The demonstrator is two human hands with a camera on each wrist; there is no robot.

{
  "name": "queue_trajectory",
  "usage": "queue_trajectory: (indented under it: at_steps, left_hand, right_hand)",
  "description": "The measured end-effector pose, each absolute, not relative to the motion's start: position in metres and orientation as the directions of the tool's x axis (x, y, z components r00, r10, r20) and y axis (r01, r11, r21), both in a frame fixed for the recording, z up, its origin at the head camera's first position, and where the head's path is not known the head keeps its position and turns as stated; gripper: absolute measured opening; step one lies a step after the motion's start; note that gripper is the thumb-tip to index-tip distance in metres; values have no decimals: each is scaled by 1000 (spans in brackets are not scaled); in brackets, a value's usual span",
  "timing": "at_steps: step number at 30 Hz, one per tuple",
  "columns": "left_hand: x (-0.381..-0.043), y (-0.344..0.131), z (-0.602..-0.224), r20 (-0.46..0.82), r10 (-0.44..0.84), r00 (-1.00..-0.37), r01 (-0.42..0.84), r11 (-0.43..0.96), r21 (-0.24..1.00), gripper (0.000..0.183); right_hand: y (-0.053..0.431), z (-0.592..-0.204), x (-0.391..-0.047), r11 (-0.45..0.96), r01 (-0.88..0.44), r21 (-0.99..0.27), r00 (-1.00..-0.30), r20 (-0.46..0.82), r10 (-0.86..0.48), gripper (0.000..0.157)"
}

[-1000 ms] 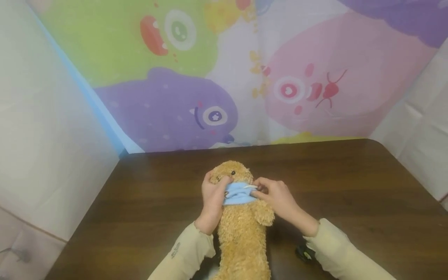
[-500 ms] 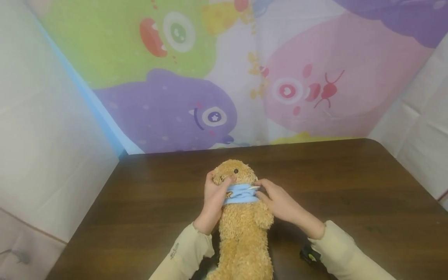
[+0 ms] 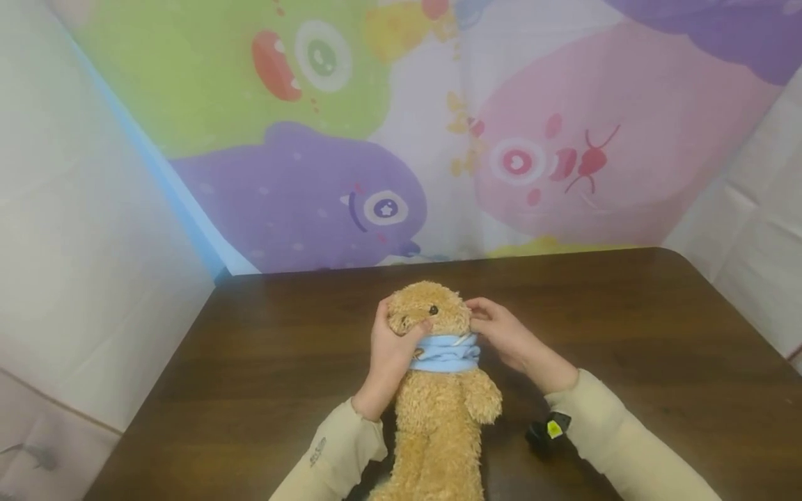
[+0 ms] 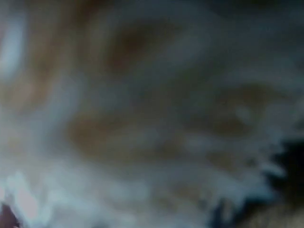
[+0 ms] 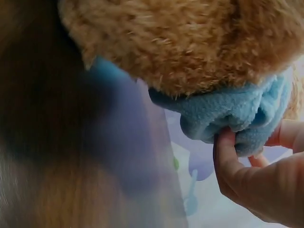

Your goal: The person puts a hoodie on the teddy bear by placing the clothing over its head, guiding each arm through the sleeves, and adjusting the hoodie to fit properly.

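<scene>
While the tan plush toy (image 3: 438, 431) is before you at the dark brown table (image 3: 250, 390), its front toward the camera and its head at the far end, a light blue cloth (image 3: 446, 353) goes around its neck. Your left hand (image 3: 391, 348) is curled around one side of the head, with the thumb laid below the eye. Your right hand (image 3: 510, 337) is at the other side, fingers pointing to the neck, and it pinches the blue cloth. Both your forearms reach forward in pale sleeves (image 3: 338, 431). On the left one there is a small dark mark (image 3: 318, 452), too blurred for reading. Near the right one is a black object (image 3: 540, 437) with a yellow patch (image 3: 554, 428). The backdrop (image 3: 313, 195) carries printed cartoon figures.
</scene>
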State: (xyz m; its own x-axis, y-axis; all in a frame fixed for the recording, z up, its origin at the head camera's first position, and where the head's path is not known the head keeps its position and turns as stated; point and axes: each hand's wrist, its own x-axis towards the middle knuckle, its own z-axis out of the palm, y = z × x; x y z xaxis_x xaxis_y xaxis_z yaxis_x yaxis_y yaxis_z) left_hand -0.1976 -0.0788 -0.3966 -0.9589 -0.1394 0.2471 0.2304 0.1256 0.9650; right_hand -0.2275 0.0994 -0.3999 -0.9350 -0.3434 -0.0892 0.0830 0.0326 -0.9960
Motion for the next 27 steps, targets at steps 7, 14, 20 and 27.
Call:
queue_trajectory:
  at_steps: [7, 14, 20, 27]
  left_hand:
    - [-197, -78, -395, 344, -81, -935, 346, -14, 938, 56]
    - [-192, -76, -389, 432, -68, -899, 428, 63, 902, 60]
    - [-195, -81, -380, 213, 83, -974, 227, 229, 947, 71]
    - [-297, -113, -491, 599, 323, -732, 646, 52, 762, 81]
  right_hand:
    - [87, -402, -224, -178, 278, -944, -902, -193, -386, 46]
    - [92, -409, -222, 120, 280, -952, -852, -304, -426, 40]
    - [104, -409, -219, 78, 185, -980, -860, -200, -469, 20]
    - [117, -400, -209, -303, 227, -926, -709, 57, -703, 22]
